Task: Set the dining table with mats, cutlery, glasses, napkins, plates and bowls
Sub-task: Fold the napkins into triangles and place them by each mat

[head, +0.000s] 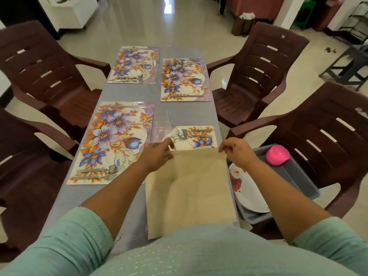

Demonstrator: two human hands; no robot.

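A beige cloth napkin (189, 188) is spread over the near right part of the tabletop (191, 114), its near edge reaching the table's near edge and covering most of the near right mat (199, 139). The left hand (157, 154) pinches the napkin's far left corner and the right hand (237, 152) pinches its far right corner, fingers curled on the cloth's far edge.

On the strip of that mat left showing lie a spoon and fork (184, 134) and a knife (197, 130), close to the mat's far edge. A clear tall glass (162, 125) stands just beside the mat's far left corner; it is hard to make out whether its base rests on the mat or on the bare tabletop.

The near left mat (111, 142) carries a knife along its far edge, a stemless glass (123, 158) near its near right corner, and a spoon and fork (99, 174) along its near edge. The far left mat (133, 64) and far right mat (185, 79) each hold cutlery as well.

Off the table's right edge, a grey tray (298, 180) rests on a brown chair (328, 140), holding a white plate with a red flower (247, 188) and a pink bowl (277, 155) turned upside down. More brown chairs stand round the table.
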